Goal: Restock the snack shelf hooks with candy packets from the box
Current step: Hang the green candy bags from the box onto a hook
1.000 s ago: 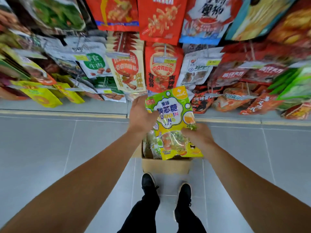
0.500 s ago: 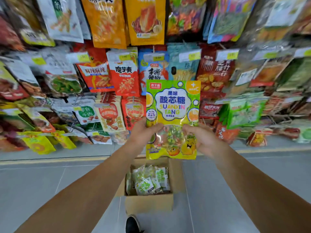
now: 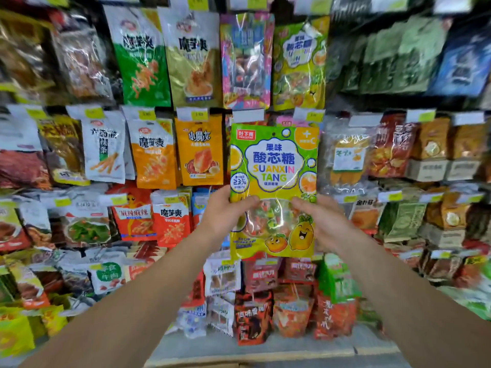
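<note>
I hold a green and yellow candy packet (image 3: 273,166) upright in front of the shelf, with a small hang hole near its top edge. My left hand (image 3: 221,212) grips its left side at mid height, thumb on the front. My right hand (image 3: 318,220) grips its right side the same way. A matching candy packet (image 3: 299,65) hangs on a hook in the row above, slightly right of the one I hold. The box is out of view.
The wall of hooks is packed with snack packets: an orange packet (image 3: 199,152) just left of mine, a clear packet with yellow pieces (image 3: 345,158) to the right, red packets (image 3: 170,219) below. Price tags (image 3: 247,116) hang at the hook ends. The shelf base (image 3: 265,349) runs along the bottom.
Both hands have lifted the candy packet from above the box up to the middle rows of hooks. My view has tilted up, so the box and floor have dropped out of sight.
</note>
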{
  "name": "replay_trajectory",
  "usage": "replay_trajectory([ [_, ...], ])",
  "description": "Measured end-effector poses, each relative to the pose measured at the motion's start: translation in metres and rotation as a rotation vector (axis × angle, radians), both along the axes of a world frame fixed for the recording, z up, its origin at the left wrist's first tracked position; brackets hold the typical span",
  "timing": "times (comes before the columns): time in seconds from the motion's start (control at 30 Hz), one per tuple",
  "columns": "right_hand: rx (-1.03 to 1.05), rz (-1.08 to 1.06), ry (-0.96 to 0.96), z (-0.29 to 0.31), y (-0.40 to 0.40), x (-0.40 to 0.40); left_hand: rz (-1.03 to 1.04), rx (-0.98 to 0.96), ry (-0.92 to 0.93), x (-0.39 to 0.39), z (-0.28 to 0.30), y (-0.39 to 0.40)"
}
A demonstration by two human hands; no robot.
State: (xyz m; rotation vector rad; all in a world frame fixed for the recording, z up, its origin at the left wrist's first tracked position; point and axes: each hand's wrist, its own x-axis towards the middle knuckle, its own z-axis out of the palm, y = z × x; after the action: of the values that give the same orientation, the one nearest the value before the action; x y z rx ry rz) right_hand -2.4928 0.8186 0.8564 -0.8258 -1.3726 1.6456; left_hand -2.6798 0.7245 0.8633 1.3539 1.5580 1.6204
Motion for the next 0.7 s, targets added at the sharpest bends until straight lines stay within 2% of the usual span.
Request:
replay_trajectory([
  [0.2, 0.122, -0.098, 0.058, 0.074, 0.049, 0.0, -0.012, 0.116, 0.047, -0.01, 0.067, 0.065],
  [0.33, 0.192, -0.078, 0.058, 0.104, 0.092, -0.015, -0.032, 0.178, 0.055, -0.022, 0.101, 0.108],
  [0.4, 0.242, -0.159, 0.033, 0.114, 0.115, -0.023, -0.049, 0.193, 0.068, -0.028, 0.117, 0.127],
  [0.53, 0.243, -0.235, 0.049, 0.14, 0.145, -0.033, -0.07, 0.22, -0.008, -0.033, 0.14, 0.158],
  [0.7, 0.419, -0.297, -0.101, 0.167, 0.187, -0.04, -0.05, 0.266, -0.038, -0.04, 0.161, 0.201],
])
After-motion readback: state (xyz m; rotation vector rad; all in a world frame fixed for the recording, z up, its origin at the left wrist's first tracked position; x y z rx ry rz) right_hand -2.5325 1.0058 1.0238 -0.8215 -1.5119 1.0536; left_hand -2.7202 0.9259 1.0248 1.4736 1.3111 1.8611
